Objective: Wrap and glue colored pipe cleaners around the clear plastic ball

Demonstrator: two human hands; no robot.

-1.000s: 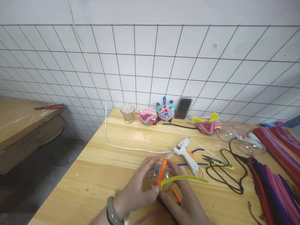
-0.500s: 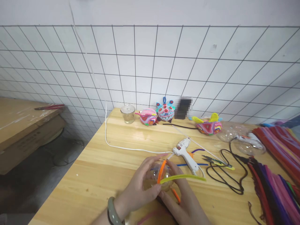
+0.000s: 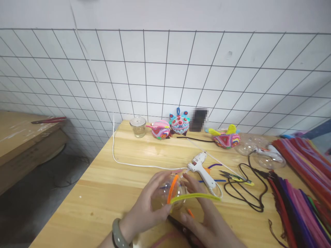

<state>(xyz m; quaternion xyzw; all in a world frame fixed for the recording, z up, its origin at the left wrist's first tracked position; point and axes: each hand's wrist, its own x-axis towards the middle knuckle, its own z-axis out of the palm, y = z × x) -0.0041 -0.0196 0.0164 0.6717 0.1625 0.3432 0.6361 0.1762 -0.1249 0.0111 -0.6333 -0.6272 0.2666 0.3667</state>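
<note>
Clear plastic makes the ball [image 3: 169, 193] that both hands hold, low over the near part of the wooden table [image 3: 108, 193]. The left hand [image 3: 147, 210] comes in from the bottom with a grey band on its wrist; its fingers curl round the left side of the ball and the thumb presses near the bottom. The right hand [image 3: 204, 220] cups the ball from the right, palm turned in, fingers half bent and touching it. An orange fuzzy stick [image 3: 172, 184] bends over the top of the ball. A yellow fuzzy stick [image 3: 195, 197] starts at the ball and pokes out to the right, over the right hand.

Just behind the ball lies a white glue gun [image 3: 200, 167], with its white cord [image 3: 121, 162] running off to the left. To the right of the ball is a black cable [image 3: 245, 196], and farther right a big pile of fuzzy sticks [image 3: 300, 193] in many colours. Far behind the ball, by the tiled wall, stand a small glass jar [image 3: 138, 126] and bright little fuzzy toys [image 3: 169, 125].
</note>
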